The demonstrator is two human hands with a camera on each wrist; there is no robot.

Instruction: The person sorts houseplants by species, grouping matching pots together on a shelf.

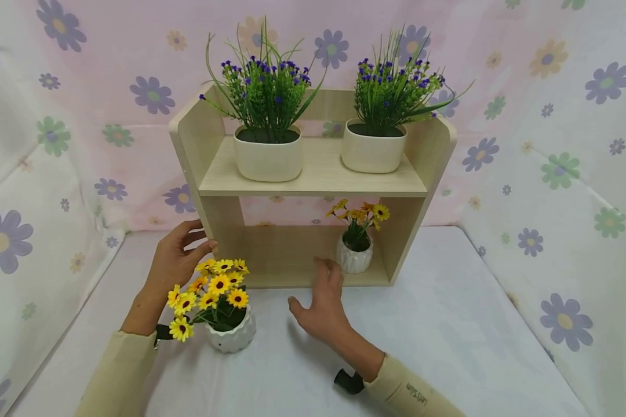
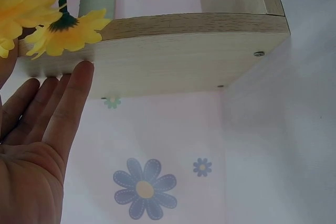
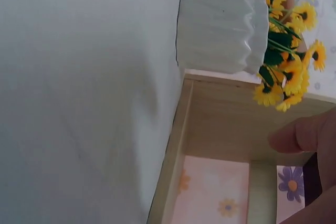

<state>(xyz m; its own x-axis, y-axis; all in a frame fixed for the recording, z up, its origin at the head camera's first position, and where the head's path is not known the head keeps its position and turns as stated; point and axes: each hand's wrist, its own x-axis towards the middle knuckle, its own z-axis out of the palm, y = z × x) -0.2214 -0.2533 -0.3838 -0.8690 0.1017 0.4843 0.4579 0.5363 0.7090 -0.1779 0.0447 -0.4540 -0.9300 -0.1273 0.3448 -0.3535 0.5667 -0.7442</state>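
Note:
My left hand (image 1: 174, 260) is at the left side panel of a light wooden shelf (image 1: 313, 184). Its fairly straight fingers (image 2: 73, 103) touch the panel's outer face, and yellow flowers partly cover the thumb in the left wrist view. In front of the shelf, on the left, stands a white ribbed pot (image 1: 232, 336) of yellow flowers (image 1: 219, 286). My right hand (image 1: 326, 304) reaches to the lower compartment's front edge, thumb spread away and nothing in its grasp. Just right of its fingertips, a smaller white pot (image 1: 355, 259) with yellow-orange flowers stands inside the compartment.
Two cream planters, one on the left (image 1: 268, 161) and one on the right (image 1: 374, 153), stand on the upper shelf with purple flowers and long grass. White cloth (image 1: 448, 324) covers the table. Flower-patterned fabric (image 1: 527, 116) hangs behind and at both sides.

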